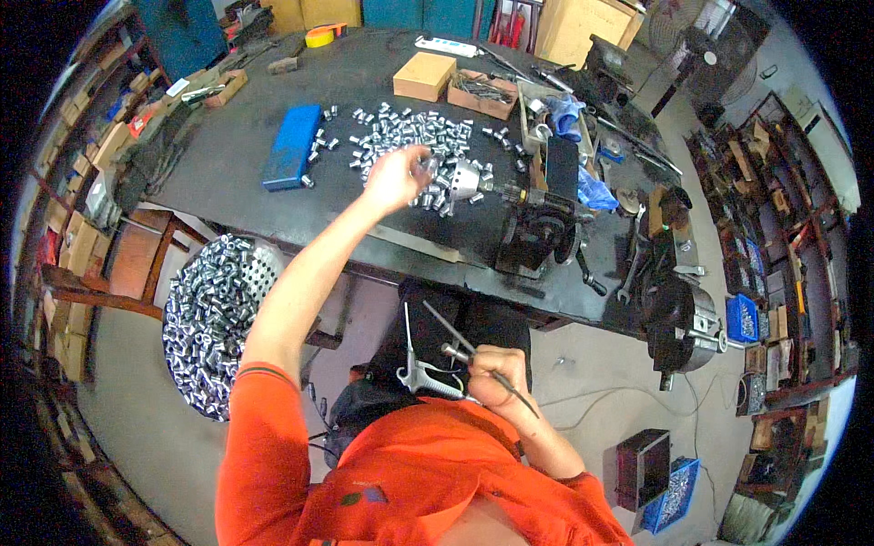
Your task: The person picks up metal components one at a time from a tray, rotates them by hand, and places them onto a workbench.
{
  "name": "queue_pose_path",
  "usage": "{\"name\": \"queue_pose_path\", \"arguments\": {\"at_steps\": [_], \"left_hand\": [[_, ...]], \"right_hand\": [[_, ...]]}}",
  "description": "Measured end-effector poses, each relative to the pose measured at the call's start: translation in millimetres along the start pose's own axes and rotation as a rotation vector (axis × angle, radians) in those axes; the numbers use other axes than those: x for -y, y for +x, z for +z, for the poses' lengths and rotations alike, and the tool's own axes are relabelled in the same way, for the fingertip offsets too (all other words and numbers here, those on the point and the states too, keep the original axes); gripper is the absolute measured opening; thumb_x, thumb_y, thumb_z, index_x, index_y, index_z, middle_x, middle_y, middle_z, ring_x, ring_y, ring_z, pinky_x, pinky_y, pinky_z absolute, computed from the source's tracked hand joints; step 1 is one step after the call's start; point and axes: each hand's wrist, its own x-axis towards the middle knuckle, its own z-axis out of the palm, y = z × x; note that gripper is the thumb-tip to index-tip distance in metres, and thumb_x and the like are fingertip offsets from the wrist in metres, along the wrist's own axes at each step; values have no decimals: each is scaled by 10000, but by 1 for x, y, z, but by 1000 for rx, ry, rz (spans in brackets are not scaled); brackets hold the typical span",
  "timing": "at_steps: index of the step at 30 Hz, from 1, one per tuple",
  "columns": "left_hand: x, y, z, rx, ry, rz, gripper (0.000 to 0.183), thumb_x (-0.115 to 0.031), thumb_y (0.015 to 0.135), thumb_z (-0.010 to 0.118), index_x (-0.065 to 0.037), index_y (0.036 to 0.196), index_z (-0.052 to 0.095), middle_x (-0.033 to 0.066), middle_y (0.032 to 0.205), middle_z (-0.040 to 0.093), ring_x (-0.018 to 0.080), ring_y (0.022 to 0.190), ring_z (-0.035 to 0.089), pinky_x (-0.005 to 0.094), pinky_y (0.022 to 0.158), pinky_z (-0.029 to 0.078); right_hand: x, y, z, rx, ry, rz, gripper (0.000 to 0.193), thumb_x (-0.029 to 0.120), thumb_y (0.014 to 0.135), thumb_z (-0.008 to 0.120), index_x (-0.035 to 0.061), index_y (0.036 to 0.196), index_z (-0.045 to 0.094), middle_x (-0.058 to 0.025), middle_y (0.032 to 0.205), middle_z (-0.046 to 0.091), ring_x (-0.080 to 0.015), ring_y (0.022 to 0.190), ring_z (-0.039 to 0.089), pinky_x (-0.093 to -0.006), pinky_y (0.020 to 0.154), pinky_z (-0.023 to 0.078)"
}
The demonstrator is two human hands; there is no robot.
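Over the near side of a heap of small silver metal fittings (401,132), my left hand (394,180) is closed, its fingertips pinched round what looks like one of the fittings. Just right of it, a perforated metal cone (466,180) is mounted on a dark bench device (537,237). Down by my lap, my right hand (499,375) is closed round a thin dark metal rod (448,325) that sticks out on both sides of the fist. A short silver cylinder (452,350) shows beside its fingers. An air blow gun (423,377) with a thin nozzle lies next to that hand.
At my left stands a round perforated basin (264,273) full of similar fittings. A blue box (293,147), a yellow box (424,75) and an open box of thin pieces (482,94) sit on the black workbench (218,173). Right are wrenches (630,264) and a dark machine (678,318).
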Motion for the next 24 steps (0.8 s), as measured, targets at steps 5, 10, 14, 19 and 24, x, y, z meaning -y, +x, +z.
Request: {"name": "queue_pose_path", "arguments": {"at_steps": [5,10,14,19,24], "left_hand": [[-6,13,-37,41,-364,-175,423,-118,818,627,26,1199,509,80,787,641,91,511,565,248,473,445],[49,-62,-100,301,160,3,374,-201,784,648,1,1093,593,127,779,653,231,650,632,346,614,498],[98,-145,-156,439,459,-240,360,-236,706,662,-20,993,642,171,800,650,337,766,630,406,706,499],[145,-237,-184,462,656,-336,277,-280,673,665,-82,866,678,146,817,659,323,806,639,420,722,506],[138,-264,-174,520,735,-406,141,-206,692,581,-130,749,685,163,746,652,360,731,642,464,661,514]], "right_hand": [[1,-4,-1,6,53,106,224,26,598,562,38,526,350,-81,523,370,-209,447,396,-335,422,276],[-8,-8,10,-24,21,69,203,13,550,557,49,530,358,-68,513,339,-202,443,381,-314,425,258],[-11,-8,17,-7,43,85,192,6,537,537,48,533,350,-67,514,333,-198,440,369,-310,426,249],[-9,-2,18,45,128,83,193,-3,540,526,46,534,340,-60,516,331,-185,441,352,-299,427,241],[-9,-6,17,32,127,111,179,-16,538,521,37,536,350,-60,515,333,-178,439,352,-295,428,243]]}}
